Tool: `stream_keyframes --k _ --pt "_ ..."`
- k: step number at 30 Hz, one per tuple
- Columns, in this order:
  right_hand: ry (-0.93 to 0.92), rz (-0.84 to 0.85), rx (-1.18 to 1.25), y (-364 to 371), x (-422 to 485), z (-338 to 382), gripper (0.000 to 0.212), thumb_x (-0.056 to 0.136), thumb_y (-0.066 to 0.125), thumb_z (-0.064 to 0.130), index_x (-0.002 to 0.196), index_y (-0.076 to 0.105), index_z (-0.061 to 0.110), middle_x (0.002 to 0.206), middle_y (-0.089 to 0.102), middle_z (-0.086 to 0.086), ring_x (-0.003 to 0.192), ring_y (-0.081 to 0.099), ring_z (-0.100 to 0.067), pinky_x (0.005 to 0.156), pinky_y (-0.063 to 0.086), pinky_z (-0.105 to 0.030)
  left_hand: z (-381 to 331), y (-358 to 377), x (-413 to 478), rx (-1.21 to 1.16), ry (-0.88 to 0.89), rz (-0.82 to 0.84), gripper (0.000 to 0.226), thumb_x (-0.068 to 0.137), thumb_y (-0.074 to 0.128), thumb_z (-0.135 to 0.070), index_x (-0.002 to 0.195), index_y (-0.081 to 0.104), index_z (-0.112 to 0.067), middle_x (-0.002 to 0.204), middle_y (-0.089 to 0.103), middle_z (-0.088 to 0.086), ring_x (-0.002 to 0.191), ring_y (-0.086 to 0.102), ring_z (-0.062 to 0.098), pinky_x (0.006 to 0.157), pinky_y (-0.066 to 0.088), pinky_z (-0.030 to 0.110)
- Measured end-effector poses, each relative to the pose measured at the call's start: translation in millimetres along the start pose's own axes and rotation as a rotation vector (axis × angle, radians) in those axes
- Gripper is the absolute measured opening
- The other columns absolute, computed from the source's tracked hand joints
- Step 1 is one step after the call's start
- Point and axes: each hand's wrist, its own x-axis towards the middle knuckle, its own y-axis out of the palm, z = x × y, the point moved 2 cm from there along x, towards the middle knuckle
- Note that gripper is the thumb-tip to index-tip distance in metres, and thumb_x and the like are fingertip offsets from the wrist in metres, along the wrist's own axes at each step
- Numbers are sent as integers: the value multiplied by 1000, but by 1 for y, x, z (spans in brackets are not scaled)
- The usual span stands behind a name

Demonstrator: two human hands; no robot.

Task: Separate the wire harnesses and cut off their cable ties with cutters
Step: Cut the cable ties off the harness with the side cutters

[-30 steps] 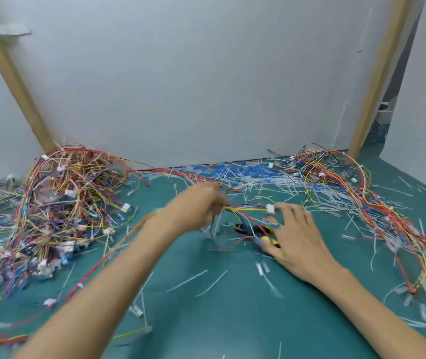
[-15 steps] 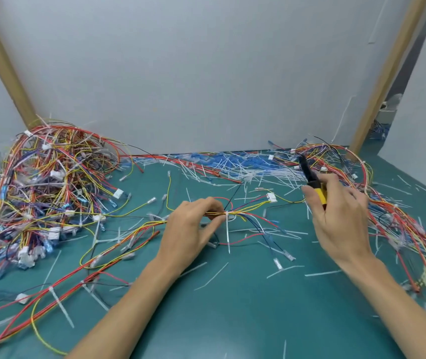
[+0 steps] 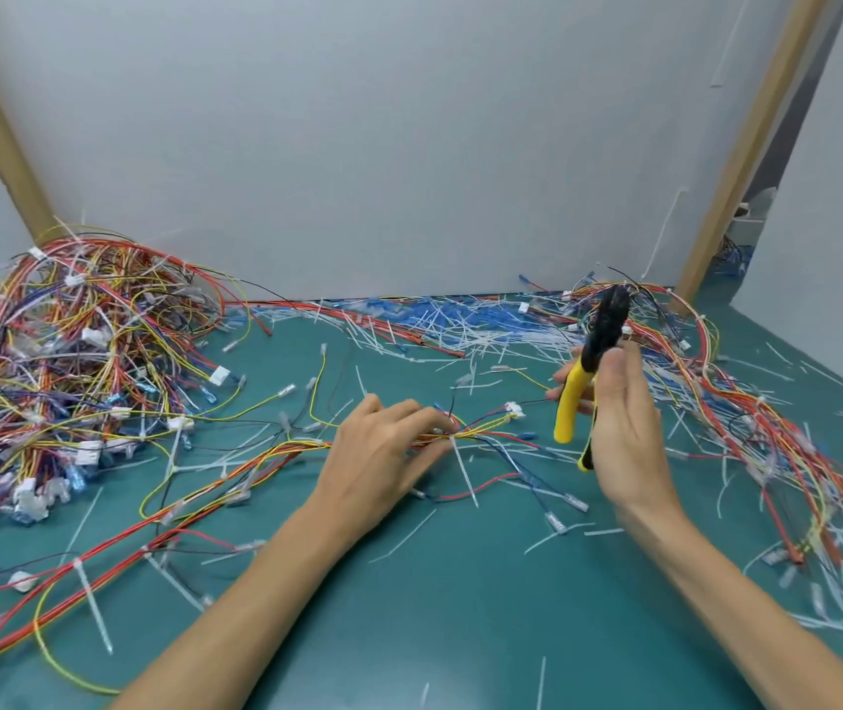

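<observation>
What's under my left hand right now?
The left hand pinches a red, yellow and orange wire harness; its white plastic cable tie sticks out by the fingertips. The palm hides the stretch of harness beneath.

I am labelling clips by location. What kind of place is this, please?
Probably a workbench for wire-harness rework: a green mat littered with cut cable ties, a pile of harnesses at the left, and cutters in the right hand while the left hand pinches one harness.
</observation>
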Motion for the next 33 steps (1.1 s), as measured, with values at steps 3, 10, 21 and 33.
stream_keyframes --k 3,10,21,33 --pt "116 -4 145 -2 4 -4 45 93 35 67 100 55 27 86 65 6 79 67 -16 75 57 -41 4 3 2 -135 -115 29 15 93 67 -43 86 72 -30 83 70 -14 66 47 8 71 37 31" --pt "-169 191 -470 -5 4 -15 39 95 33 71 99 50 37 71 55 7 62 51 -9 59 43 -33 14 13 4 -148 -258 170 40 99 57 -43 63 61 -25 48 50 -8 52 42 16 80 39 36" --pt "-148 474 -924 -10 6 -29 51 86 26 80 107 50 40 98 55 17 90 53 -12 70 43 -36 25 -4 -3 -341 -246 371 33 82 79 -33 111 66 -28 100 69 -10 92 64 3 86 50 23" --pt "-170 339 -938 -9 4 -20 33 93 52 60 84 43 30 72 48 10 70 52 -23 59 43 -37 17 -11 1 -24 -140 2 15 97 63 -28 94 72 -16 85 73 -6 80 65 25 94 46 41"
